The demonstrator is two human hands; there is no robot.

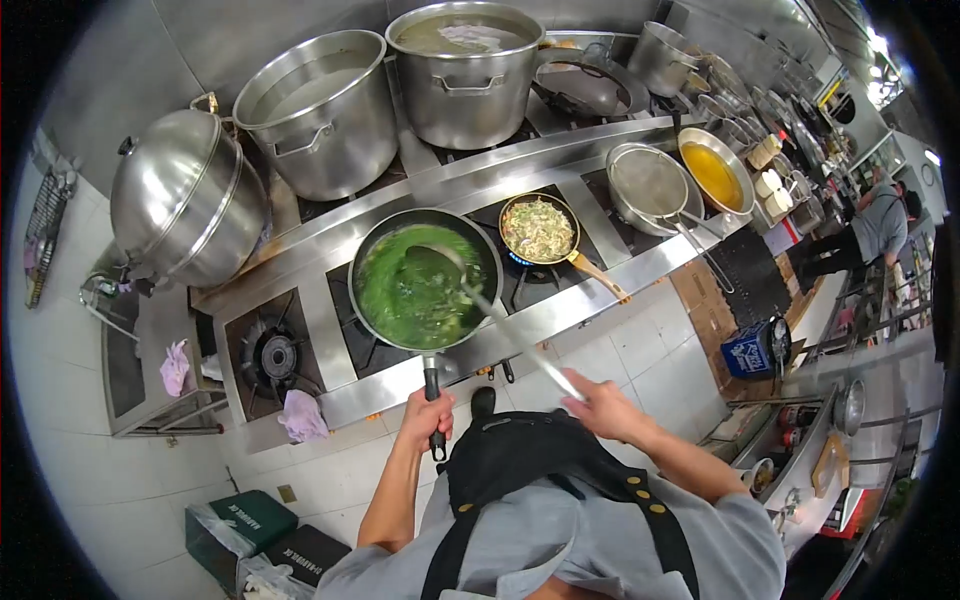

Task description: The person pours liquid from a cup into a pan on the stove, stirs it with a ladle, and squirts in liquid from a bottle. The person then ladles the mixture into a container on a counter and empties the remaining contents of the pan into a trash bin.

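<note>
My left hand point(428, 418) is wrapped round the black handle of a large frying pan point(361, 318) on the stove. Green leafy food in bright green liquid point(400, 290) fills the pan. My right hand point(603, 408) grips the long metal handle of a ladle point(508, 328). The ladle's bowl dips into the green food near the middle of the pan. Just right of it, a smaller frying pan point(540, 230) with a pale, shredded mixture flecked green sits over a blue flame, its wooden handle pointing toward me.
Two tall stockpots point(325, 150) and a domed steamer pot point(185, 200) stand behind. A strainer over a pot point(645, 185) and a pan of yellow liquid point(712, 175) are at right. A pink cloth point(303, 415) hangs on the stove edge. Another person point(880, 225) stands far right.
</note>
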